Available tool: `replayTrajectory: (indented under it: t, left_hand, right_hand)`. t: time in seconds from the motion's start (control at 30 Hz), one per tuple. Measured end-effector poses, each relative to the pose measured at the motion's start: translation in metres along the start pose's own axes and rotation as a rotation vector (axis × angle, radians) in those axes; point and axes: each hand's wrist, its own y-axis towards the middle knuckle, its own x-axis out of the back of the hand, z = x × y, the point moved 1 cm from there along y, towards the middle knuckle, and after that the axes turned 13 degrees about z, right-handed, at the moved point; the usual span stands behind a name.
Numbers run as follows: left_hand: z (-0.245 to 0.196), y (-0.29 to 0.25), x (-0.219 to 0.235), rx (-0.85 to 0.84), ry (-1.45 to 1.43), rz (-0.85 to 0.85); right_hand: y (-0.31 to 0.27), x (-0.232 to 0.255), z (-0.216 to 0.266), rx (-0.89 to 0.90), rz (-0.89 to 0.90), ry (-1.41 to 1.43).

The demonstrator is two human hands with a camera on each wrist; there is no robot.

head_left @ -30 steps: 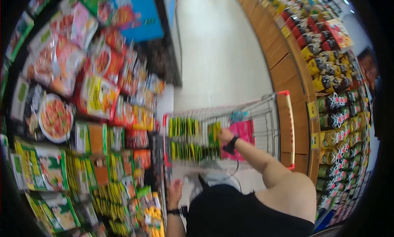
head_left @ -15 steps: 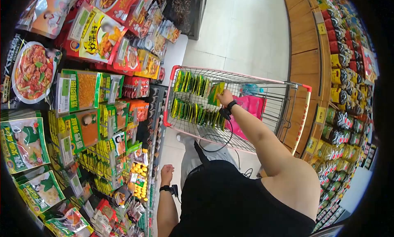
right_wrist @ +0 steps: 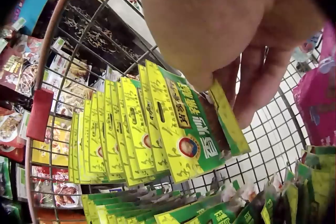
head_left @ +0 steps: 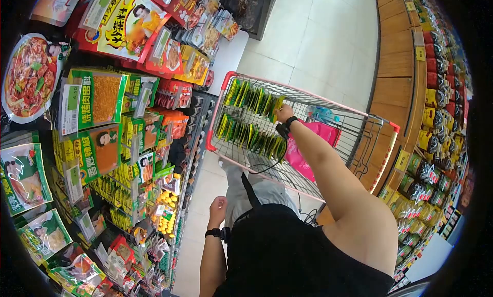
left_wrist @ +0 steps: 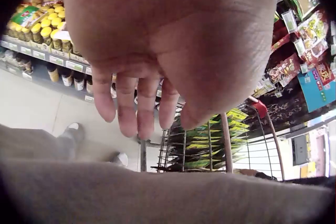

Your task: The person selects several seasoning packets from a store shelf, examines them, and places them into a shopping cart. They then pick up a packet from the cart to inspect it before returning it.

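Observation:
My right hand [head_left: 284, 113] is inside the shopping cart [head_left: 359, 111], at the near end of a row of yellow-green seasoning packets [head_left: 251, 99]. In the right wrist view its thumb and fingers pinch the top of a seasoning packet [right_wrist: 229, 120], beside the last upright packet of that row. A second row of similar packets [head_left: 246, 135] stands alongside, closer to my body. My left hand [head_left: 217, 210] hangs beside my leg, outside the cart, holding nothing; the left wrist view shows its fingers [left_wrist: 126, 106] loosely extended.
A pink bag [head_left: 312, 148] and a clear bottle [head_left: 323, 113] lie in the cart toward its handle. Shelves of hanging seasoning packets [head_left: 102, 150] rise on the left. Wooden shelving [head_left: 393, 99] with bagged goods runs along the right. Cables [head_left: 308, 215] dangle near my legs.
My right hand has brought the packet up against the end of the far row, closing the gap there. The left hand stays low at my side. The head view has shifted.

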Motion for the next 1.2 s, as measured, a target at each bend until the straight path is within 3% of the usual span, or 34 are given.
replayTrajectory:
  t: [0.07,0.13,0.17,0.2,0.3,0.4,0.43,0.47,0.5,0.53,0.6,0.67,0.73,0.77,0.9,1.0,1.03,1.2]
  left_hand:
    - [-0.010,0.008,-0.002,-0.030,0.053,0.005]
    - [0.027,0.016,0.001,-0.117,0.078,0.016]
    - [0.020,0.014,0.006,-0.124,0.165,0.030]
    - [0.029,0.015,0.005,-0.084,-0.043,0.026]
    - [0.052,0.019,0.017,-0.089,0.068,0.024]
    - [0.071,0.019,0.025,-0.029,-0.044,0.065]
    - [0.067,0.020,0.034,-0.033,0.070,0.139]
    - [0.051,0.010,0.042,-0.034,0.183,0.209]
    - [0.041,0.006,0.043,-0.132,0.324,0.158]
    - [0.038,0.007,0.044,-0.151,0.245,0.142]
    - [0.041,0.008,0.052,-0.187,0.083,0.119]
    - [0.044,0.015,0.061,-0.190,0.113,0.130]
    - [0.063,0.036,0.070,-0.149,0.003,0.135]
    - [0.058,0.035,0.075,-0.155,0.097,0.121]
    - [0.105,0.069,0.087,-0.280,-0.039,0.087]
    - [0.134,0.078,0.098,-0.276,-0.329,0.230]
    - [0.139,0.073,0.096,-0.192,-0.241,0.136]
    - [0.173,0.070,0.096,-0.160,-0.007,0.206]
  right_hand:
    - [0.024,-0.019,-0.022,-0.020,0.026,-0.001]
    - [0.029,-0.026,-0.023,-0.076,0.120,-0.045]
    - [0.034,-0.031,-0.032,0.090,0.184,-0.384]
    - [0.038,-0.040,-0.038,0.024,0.083,-0.194]
    - [-0.006,-0.020,-0.005,-0.027,0.134,0.213]
    - [-0.032,-0.009,0.008,-0.020,0.184,0.287]
    - [-0.039,-0.005,0.011,-0.007,0.173,0.101]
    - [-0.049,-0.003,0.013,0.028,0.245,0.154]
    - [-0.050,-0.013,0.006,0.059,0.256,0.159]
    - [-0.049,-0.023,-0.001,0.089,0.266,0.163]
    - [-0.073,-0.029,0.000,-0.029,0.295,0.620]
    - [-0.088,-0.045,-0.006,0.004,0.242,0.690]
    - [-0.075,-0.078,-0.032,0.078,0.267,0.977]
    - [-0.089,-0.077,-0.027,0.093,0.254,0.956]
    - [-0.161,-0.043,0.019,0.068,0.226,0.851]
    - [-0.171,-0.029,0.043,0.107,0.152,0.726]
    - [-0.168,-0.025,0.056,0.180,0.141,0.689]
    - [-0.180,-0.013,0.131,0.476,0.089,0.561]
